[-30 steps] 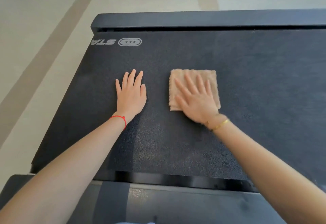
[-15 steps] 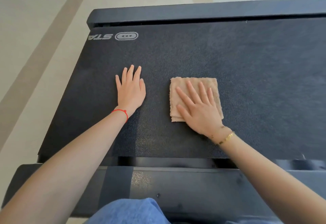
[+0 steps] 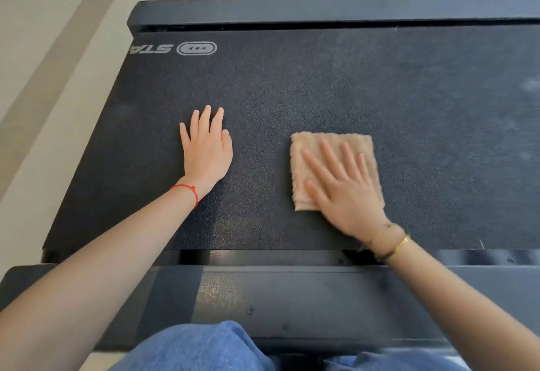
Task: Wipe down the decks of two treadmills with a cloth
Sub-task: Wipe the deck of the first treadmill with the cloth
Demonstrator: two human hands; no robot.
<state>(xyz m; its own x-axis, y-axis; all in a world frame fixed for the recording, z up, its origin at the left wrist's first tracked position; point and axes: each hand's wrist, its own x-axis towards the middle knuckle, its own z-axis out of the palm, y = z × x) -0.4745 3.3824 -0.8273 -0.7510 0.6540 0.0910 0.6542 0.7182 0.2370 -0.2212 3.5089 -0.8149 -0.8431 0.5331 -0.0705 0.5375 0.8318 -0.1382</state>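
Observation:
A black textured treadmill deck (image 3: pixel 336 92) fills most of the view, with a white logo near its far left corner. A folded beige cloth (image 3: pixel 327 148) lies flat on the deck right of centre. My right hand (image 3: pixel 344 186) presses on the cloth with spread, straight fingers and covers its near right part. My left hand (image 3: pixel 206 151) rests flat on the bare deck to the left of the cloth, fingers straight and close together, a red string at the wrist.
A dark side rail (image 3: pixel 292 291) runs along the near edge of the deck, and another rail (image 3: pixel 321 9) along the far edge. Pale floor (image 3: pixel 52 49) lies to the left. My blue-clad knees (image 3: pixel 198 347) show at the bottom.
My right hand has drawn the cloth toward me and slightly right across the deck. My left hand has stayed flat in place. The view has tilted down, showing my knees.

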